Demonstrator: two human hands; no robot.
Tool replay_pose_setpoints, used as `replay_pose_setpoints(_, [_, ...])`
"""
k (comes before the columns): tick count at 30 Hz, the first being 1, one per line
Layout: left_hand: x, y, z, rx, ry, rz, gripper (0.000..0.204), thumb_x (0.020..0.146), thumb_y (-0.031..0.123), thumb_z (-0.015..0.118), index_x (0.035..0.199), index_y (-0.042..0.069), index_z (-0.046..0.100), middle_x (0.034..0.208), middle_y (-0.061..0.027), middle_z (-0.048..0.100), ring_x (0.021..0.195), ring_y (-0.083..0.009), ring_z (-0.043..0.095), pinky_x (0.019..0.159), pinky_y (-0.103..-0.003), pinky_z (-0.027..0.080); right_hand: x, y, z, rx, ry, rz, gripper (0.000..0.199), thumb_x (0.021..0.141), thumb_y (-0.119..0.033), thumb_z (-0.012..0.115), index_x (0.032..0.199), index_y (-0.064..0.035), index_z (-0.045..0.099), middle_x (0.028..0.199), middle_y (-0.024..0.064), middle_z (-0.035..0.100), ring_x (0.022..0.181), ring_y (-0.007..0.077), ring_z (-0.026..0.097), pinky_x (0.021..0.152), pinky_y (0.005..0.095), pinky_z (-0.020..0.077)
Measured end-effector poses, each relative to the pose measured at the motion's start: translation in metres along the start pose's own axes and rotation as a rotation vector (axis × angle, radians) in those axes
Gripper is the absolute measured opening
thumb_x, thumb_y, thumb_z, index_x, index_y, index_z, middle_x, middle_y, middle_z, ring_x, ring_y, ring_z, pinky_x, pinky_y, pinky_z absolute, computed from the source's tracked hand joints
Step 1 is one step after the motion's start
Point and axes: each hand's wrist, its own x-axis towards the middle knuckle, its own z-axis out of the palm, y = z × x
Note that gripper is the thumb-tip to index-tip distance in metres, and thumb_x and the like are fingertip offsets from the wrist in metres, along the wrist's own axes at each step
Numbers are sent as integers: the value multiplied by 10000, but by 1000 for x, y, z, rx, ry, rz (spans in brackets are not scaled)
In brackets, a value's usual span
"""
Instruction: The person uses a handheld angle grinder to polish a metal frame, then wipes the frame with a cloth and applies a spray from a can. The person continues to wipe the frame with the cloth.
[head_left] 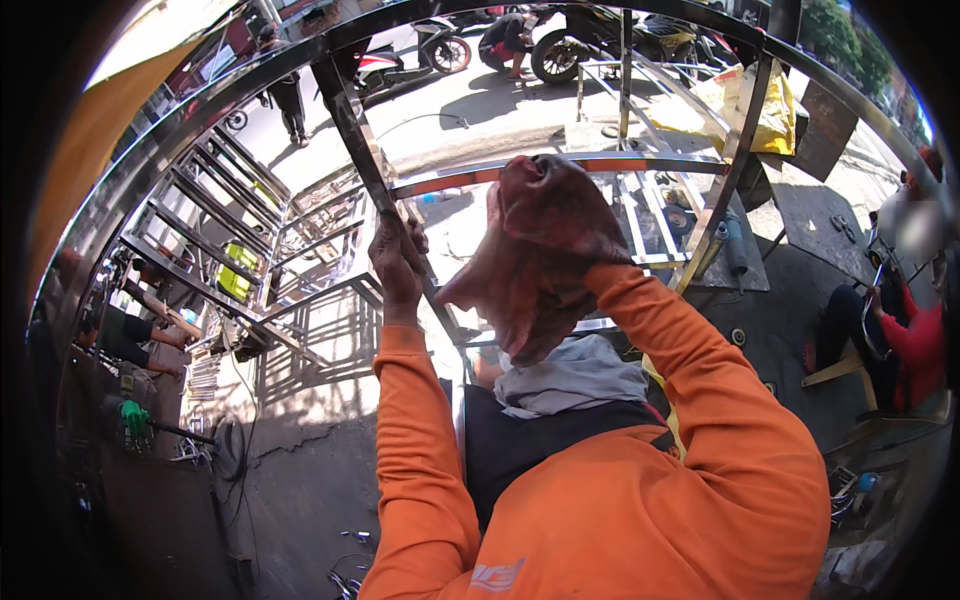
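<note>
My left hand (398, 262) is closed round an upright square tube (352, 130) of a large shiny metal frame. A dark red-brown rag (545, 230) covers nearly all of my right hand (604, 276); its fingers are hidden in the cloth. The rag is bunched at its upper end, close to a horizontal bar (450, 181) of the same frame, and its lower part hangs loose. Whether the cloth touches that bar, I cannot tell. Below it, a grey cloth (575, 375) lies over my lap.
More metal frames (215, 215) stand at the left, near a lime-green object (238, 268). A green power tool (133, 418) and cable lie lower left. A person in red (915, 345) sits at right. Beyond are motorcycles (440, 48) and a yellow sack (770, 115).
</note>
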Motion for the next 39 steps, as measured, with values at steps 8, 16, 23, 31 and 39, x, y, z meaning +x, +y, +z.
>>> replay_pose_setpoints(8, [-3, 1, 5, 31, 28, -19, 484, 1013, 481, 530, 955, 6, 603, 710, -38, 577, 612, -97, 499, 594, -245, 405, -30, 10, -1, -58, 57, 135, 478, 962, -335, 572, 1308, -6, 556, 1147, 188, 629, 1037, 327, 638, 879, 413, 505])
replay_pose_setpoints(16, [-5, -3, 0, 64, 118, -15, 489, 1027, 489, 489, 930, 30, 626, 683, -35, 594, 603, -98, 522, 594, -242, 417, -2, -49, 63, 76, -33, 56, 489, 960, -337, 575, 1318, -6, 548, 1146, 187, 629, 1035, 327, 640, 874, 413, 509])
replay_pose_setpoints(23, [-13, 7, 25, -258, 243, -186, 721, 1025, 648, 238, 1051, 45, 633, 832, 0, 642, 752, -132, 576, 719, -260, 447, 10, -88, 92, 187, -112, -56, 498, 958, -340, 578, 1326, -6, 541, 1145, 187, 629, 1034, 327, 641, 869, 412, 512])
replay_pose_setpoints(31, [-5, -9, 1, -167, 142, -86, 721, 998, 679, 306, 942, 34, 622, 720, -18, 595, 625, -120, 535, 593, -265, 425, -17, -35, 32, 106, -59, -25, 510, 955, -343, 582, 1335, -6, 533, 1145, 186, 628, 1033, 326, 643, 864, 411, 515])
replay_pose_setpoints(39, [-5, -14, 4, -210, 130, -67, 650, 1011, 640, 344, 961, 51, 613, 809, -20, 618, 733, -121, 573, 684, -286, 453, 6, -73, 61, 160, -134, -140, 521, 953, -346, 585, 1344, -7, 525, 1144, 185, 628, 1031, 326, 645, 859, 411, 519])
